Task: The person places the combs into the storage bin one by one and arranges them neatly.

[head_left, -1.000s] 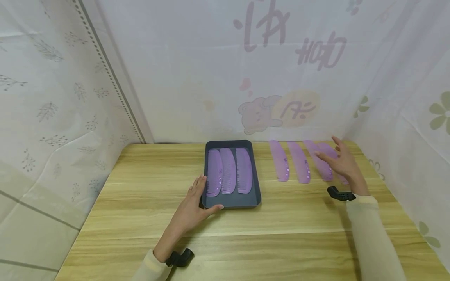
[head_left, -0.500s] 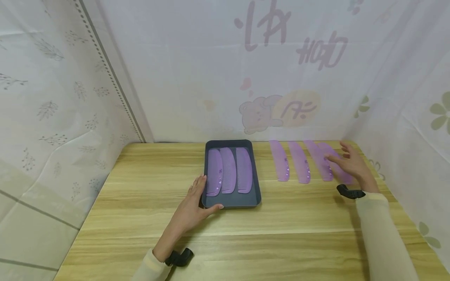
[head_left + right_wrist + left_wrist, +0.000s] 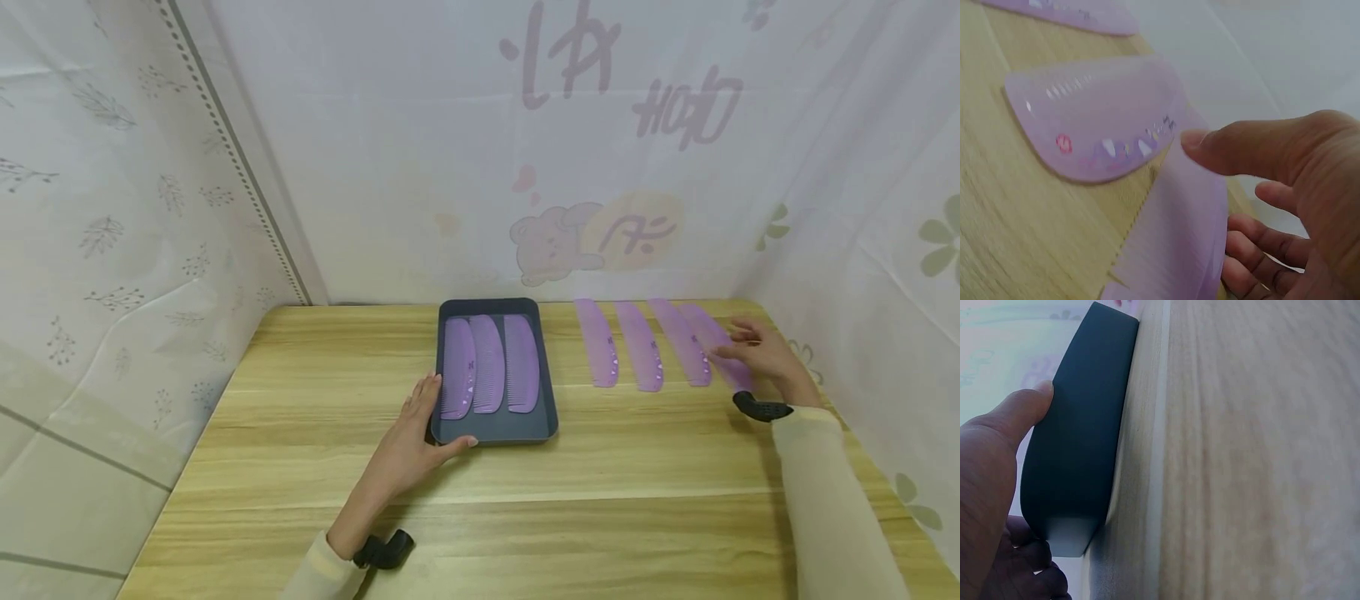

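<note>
In the head view a dark grey tray (image 3: 495,429) holds three purple combs, one of them a comb (image 3: 489,367) in the middle. My left hand (image 3: 405,446) rests against its near left corner, fingers along the left wall and thumb at the front rim (image 3: 1079,425). At the far right of the table, my right hand (image 3: 768,358) is at the rightmost purple comb (image 3: 701,323). The right wrist view has the thumb over this comb (image 3: 1179,219) and the other fingers beside its outer edge, with a gap between. Part of that comb is hidden by the hand.
Three more purple combs lie in a row between tray and right hand: the left comb (image 3: 597,346), the middle comb (image 3: 640,348) and the right comb (image 3: 681,343). That right comb nearly touches the rightmost one. A patterned cloth (image 3: 420,167) hangs behind the wooden table (image 3: 315,392).
My right hand has moved rightward and down toward the rightmost comb, uncovering the comb to its left. The left hand and the tray have stayed in place.
</note>
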The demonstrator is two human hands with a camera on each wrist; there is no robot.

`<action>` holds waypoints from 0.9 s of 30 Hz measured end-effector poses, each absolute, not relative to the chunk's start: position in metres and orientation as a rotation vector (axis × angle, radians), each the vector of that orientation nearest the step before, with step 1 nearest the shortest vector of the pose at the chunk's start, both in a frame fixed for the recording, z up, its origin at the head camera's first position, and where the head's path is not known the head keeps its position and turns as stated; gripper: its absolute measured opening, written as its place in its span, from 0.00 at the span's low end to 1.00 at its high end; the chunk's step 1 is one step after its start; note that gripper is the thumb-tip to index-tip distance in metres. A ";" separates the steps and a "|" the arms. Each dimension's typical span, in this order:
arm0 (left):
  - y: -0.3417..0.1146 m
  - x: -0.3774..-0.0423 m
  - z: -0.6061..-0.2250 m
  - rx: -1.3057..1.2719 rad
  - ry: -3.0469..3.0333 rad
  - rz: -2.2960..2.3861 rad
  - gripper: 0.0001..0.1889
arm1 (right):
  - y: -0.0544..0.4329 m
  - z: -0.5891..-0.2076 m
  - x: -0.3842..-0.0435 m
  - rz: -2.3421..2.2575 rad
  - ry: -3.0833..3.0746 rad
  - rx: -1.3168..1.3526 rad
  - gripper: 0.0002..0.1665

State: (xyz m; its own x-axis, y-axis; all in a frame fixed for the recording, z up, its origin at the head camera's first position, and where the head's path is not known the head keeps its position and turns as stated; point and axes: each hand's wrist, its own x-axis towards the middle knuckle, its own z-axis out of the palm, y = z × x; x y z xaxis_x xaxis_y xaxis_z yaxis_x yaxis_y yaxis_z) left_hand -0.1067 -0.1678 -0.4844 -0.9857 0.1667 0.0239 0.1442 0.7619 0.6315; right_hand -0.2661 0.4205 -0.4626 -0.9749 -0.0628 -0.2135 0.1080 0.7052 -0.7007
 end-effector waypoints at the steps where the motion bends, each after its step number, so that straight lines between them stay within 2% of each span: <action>1: -0.168 -0.107 -0.485 0.256 2.918 1.041 0.64 | 0.422 -0.464 -0.267 -1.123 2.697 0.030 0.58; 13: -0.168 -0.106 -0.485 0.251 2.919 1.029 0.65 | 0.427 -0.471 -0.276 -0.946 2.737 0.020 0.56; 27: -0.168 -0.106 -0.484 0.268 2.925 1.031 0.64 | 0.430 -0.464 -0.271 -1.008 2.669 0.061 0.52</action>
